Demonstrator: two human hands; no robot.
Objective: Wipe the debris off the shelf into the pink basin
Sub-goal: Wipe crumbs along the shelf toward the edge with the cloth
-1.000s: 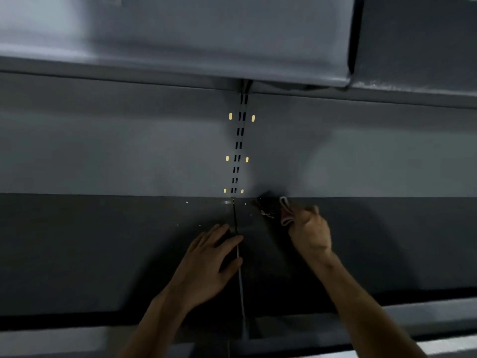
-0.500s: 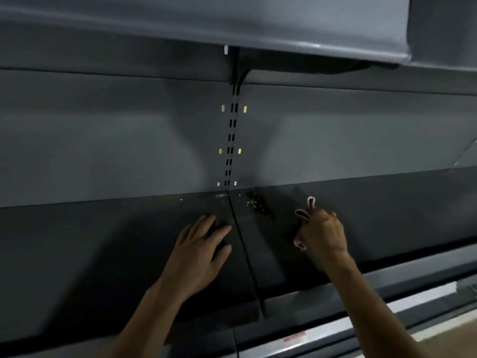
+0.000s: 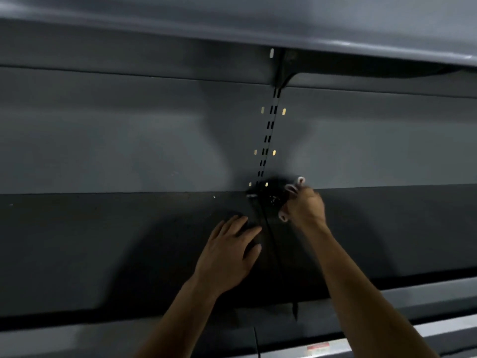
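- The left hand [image 3: 229,251] lies flat on the dark shelf [image 3: 103,241] at lower centre of the frame, its fingers straight and spread, holding nothing.
- The right hand [image 3: 305,206], just right of centre, is curled round a bunched cloth [image 3: 291,188]; pale edges of the cloth poke out above and below the fist.
- Debris [image 3: 273,199], a small cluster of light specks, sits on the shelf at its back edge, just left of the right hand.
- A slotted upright [image 3: 268,130] runs up the grey back panel [image 3: 129,138] above the debris.
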